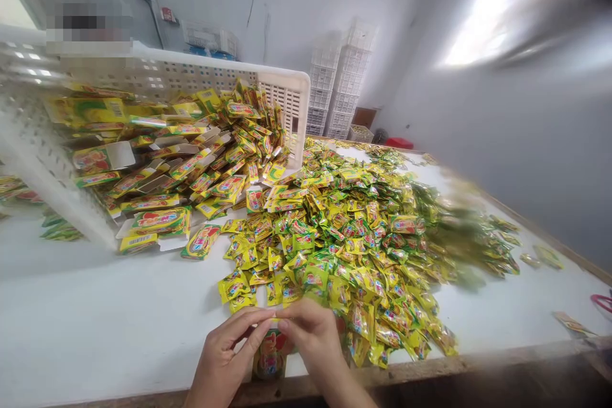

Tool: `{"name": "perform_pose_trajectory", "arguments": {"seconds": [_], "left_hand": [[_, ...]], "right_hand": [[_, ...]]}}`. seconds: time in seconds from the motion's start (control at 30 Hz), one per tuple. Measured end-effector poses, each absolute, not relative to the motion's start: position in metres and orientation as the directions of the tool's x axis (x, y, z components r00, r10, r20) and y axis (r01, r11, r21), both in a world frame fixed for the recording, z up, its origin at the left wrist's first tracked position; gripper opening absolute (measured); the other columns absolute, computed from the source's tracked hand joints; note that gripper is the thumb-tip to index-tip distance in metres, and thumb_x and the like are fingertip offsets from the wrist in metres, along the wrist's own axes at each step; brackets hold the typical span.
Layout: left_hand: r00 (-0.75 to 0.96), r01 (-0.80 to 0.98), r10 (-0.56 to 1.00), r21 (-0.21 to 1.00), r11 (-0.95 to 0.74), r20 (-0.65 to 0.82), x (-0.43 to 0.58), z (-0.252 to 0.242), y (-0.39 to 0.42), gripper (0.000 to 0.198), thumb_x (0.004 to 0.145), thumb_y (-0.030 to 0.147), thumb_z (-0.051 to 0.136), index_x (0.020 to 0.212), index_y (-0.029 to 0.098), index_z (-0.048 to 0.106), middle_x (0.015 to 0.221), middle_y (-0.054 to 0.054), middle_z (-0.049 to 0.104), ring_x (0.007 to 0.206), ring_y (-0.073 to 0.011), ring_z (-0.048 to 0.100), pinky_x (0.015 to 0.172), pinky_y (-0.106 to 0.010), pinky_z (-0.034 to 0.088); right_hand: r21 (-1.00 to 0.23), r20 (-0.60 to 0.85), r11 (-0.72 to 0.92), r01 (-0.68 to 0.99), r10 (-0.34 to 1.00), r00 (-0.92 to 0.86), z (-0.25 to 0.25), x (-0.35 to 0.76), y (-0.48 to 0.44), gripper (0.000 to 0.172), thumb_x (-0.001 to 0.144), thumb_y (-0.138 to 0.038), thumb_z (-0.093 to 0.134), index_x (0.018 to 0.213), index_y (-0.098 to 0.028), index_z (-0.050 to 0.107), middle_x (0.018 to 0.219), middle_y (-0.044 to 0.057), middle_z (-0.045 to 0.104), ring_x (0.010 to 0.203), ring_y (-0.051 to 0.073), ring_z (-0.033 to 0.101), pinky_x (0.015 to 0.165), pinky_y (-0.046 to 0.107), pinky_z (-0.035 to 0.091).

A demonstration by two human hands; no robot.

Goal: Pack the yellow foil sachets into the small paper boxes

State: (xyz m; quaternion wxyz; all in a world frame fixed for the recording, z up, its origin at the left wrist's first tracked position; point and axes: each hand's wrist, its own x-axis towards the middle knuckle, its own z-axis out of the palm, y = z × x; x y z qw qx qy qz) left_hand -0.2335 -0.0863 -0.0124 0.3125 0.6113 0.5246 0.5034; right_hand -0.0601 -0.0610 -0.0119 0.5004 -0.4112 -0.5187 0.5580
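Observation:
At the table's front edge, my left hand [233, 354] and my right hand [313, 338] pinch the upper end of a small green and yellow candy box [270, 357] from both sides. The fingertips of both hands meet at its white flap, and the lower part of the box shows between them. Just beyond my hands spreads a large heap of yellow and green candy packets [354, 236]. A flat printed box [201, 241] lies left of the heap, near the mouth of the crate.
A white plastic crate [296, 83] lies on its side at the left, spilling many printed boxes [162, 220] onto the white table [119, 325]. Stacked crates [344, 83] stand by the far wall. A red-handled item [601, 301] lies at the right edge.

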Motion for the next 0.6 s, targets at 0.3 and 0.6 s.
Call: {"name": "perform_pose_trajectory", "arguments": {"seconds": [0.3,0.6], "left_hand": [[0.123,0.409,0.902,0.807,-0.426,0.414,-0.241,-0.031,-0.104,0.029,0.082,0.022,0.071,0.107,0.035,0.076,0.115,-0.002,0.075,0.106,-0.0236,0.07,0.096,-0.03,0.055],[0.154,0.343,0.893,0.825,-0.449,0.422,-0.225,-0.041,-0.111,0.033,0.086,0.019,0.065,0.114,0.035,0.073,0.12,-0.004,0.072,0.11,-0.0236,0.067,0.096,-0.029,0.054]], "right_hand": [[-0.784,0.55,0.597,0.173,0.796,-0.254,-0.002,-0.039,-0.09,0.03,0.092,-0.017,0.057,0.115,-0.028,0.071,0.103,0.009,0.068,0.091,0.019,0.065,0.081,0.031,0.055],[-0.663,0.549,0.667,0.34,0.742,-0.384,-0.016,-0.027,-0.104,0.043,0.091,-0.01,0.052,0.129,-0.03,0.062,0.111,0.01,0.062,0.09,0.018,0.062,0.078,0.03,0.054]]}}
